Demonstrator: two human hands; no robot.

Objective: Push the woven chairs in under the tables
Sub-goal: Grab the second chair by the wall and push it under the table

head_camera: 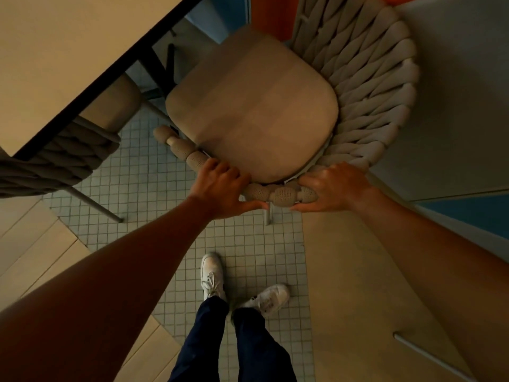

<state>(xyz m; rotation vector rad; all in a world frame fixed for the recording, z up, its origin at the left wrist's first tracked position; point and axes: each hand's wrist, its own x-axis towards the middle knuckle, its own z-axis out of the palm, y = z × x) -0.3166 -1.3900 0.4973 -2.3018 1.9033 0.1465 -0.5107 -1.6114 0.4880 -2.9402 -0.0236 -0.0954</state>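
I am standing behind the woven chair (pixel 275 106), and both my hands are on its back rail (pixel 278 193). My left hand (pixel 220 186) is closed around the bumpy rail, fingers over the top and thumb under it. My right hand (pixel 333 186) is closed on the same rail, just to the right of the left one, with a short bit of rail showing between them.

The chair is not under the table (pixel 68 59) yet. Its seat cushion (pixel 253 111) is all out in the open, and only its far corner is near the table's dark edge. The chair also looks turned a bit, not straight with that edge.

I think the job now is to push. To do it well, I should first turn the chair so its front faces the table edge. Then I push with both hands the same, low and slow, so it slides on the small floor tiles (pixel 242 244) and does not tip. I must watch the dark table legs (pixel 162 64) under there, because the chair legs could bump them.

Another woven chair (pixel 55 164) is already tucked in to the left of mine, so I should keep mine from knocking it. My feet (pixel 212 274) are well behind the chair, so I have room to step forward.
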